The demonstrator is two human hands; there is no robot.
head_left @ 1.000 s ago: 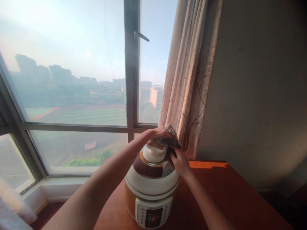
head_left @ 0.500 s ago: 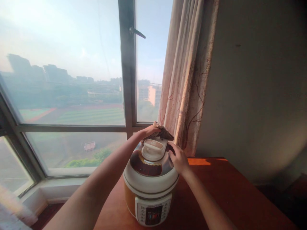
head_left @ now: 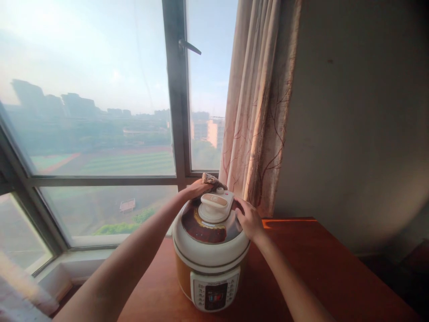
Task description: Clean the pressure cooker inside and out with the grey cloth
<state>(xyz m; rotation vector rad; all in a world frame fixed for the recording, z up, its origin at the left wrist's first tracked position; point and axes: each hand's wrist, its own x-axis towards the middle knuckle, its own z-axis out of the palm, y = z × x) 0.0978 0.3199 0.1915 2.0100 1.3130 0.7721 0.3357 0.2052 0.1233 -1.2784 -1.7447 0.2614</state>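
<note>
A white and gold electric pressure cooker (head_left: 212, 257) stands upright on the table, its lid closed and its control panel facing me. At the far left edge of its lid, my left hand (head_left: 198, 188) is closed on a brown patterned cloth (head_left: 211, 180); part of the cloth is hidden behind the lid handle (head_left: 214, 202). My right hand (head_left: 248, 218) rests against the right side of the lid with its fingers apart, holding nothing. A small white valve and a pink button sit behind the handle.
The reddish-brown table (head_left: 301, 264) reaches to the right. Behind the cooker are a window frame (head_left: 179, 134) and a long beige curtain (head_left: 258, 112). A white sill (head_left: 87, 261) runs along the left, and a grey wall (head_left: 348, 125) fills the right.
My left hand has moved left with the cloth, from behind the lid handle to the lid's left rear edge, uncovering the valve and pink button. My right hand stays on the lid.
</note>
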